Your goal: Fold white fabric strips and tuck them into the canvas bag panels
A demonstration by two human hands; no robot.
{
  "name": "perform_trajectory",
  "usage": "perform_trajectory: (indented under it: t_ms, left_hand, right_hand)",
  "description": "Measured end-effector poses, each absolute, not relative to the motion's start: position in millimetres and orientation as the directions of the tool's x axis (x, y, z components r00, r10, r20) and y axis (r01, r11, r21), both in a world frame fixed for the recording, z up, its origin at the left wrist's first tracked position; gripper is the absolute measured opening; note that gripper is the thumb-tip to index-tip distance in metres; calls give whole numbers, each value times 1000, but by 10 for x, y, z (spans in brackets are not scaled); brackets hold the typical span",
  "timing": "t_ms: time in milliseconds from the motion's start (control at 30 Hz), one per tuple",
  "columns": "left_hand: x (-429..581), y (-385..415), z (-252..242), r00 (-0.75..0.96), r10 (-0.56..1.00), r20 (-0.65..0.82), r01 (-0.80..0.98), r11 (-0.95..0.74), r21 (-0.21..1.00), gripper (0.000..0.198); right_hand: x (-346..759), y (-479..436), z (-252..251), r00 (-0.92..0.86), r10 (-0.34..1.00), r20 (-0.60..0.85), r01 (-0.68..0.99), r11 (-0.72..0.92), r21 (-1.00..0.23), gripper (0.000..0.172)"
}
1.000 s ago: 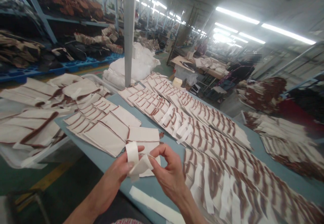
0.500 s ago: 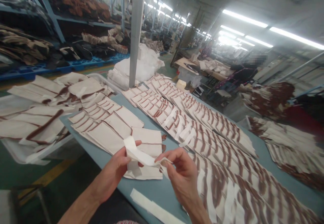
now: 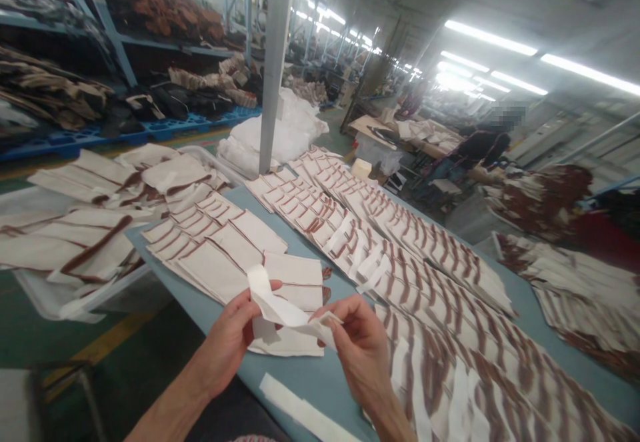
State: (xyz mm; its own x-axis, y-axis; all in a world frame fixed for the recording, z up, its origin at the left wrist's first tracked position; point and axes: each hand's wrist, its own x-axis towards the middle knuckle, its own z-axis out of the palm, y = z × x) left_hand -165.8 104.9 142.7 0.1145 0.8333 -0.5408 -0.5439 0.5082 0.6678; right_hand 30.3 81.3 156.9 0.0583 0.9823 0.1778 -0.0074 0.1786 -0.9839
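A white strip [image 3: 280, 310] stretches between my two hands, above the blue-grey table [image 3: 200, 312]. My left hand [image 3: 235, 325] is closed on the strip's left part, with its end standing up past the fingers. Thumb and fingers of my right hand [image 3: 357, 335] pinch the other end, where the strip looks folded or doubled. Beneath the strip lie cream fabric pieces with brown edges [image 3: 295, 270], overlapping on the table. Another white strip [image 3: 300, 409] rests at the table's near edge, below my hands.
Long overlapping rows of cream and brown pieces [image 3: 440, 295] cover the table's right side, with loose white strips on them. A plastic bin [image 3: 45, 305] of similar pieces stands left. A metal post [image 3: 273, 75] rises behind the table. A person [image 3: 480, 145] is at the back right.
The strip's right end has opened out slightly at my right fingers. Both hands keep their hold and have barely moved. The whole view has shifted a little.
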Motion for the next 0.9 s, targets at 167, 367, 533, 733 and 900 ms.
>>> perform_trajectory:
  t_ms: [167,367,533,733,900]
  left_hand:
    - [-1671,1006,1485,166,833,-528,-542,524,657,56]
    - [-1694,1021,1462,159,886,-436,-433,460,775,43]
    - [-1733,1007,1246,273,889,-367,-210,427,879,30]
    - [-1819,877,1086,515,794,-323,-2,378,926,30]
    - [-1881,725,1110,552,742,-381,175,344,923,35]
  right_hand:
    - [330,821,1551,98,975,199,-50,204,-978,38]
    - [363,891,1764,130,941,313,5,315,-949,34]
    - [436,1182,2033,199,922,332,120,313,-942,39]
    - [500,1678,2189,150,955,256,115,240,-964,47]
    - [597,2067,2079,163,959,231,199,198,-960,42]
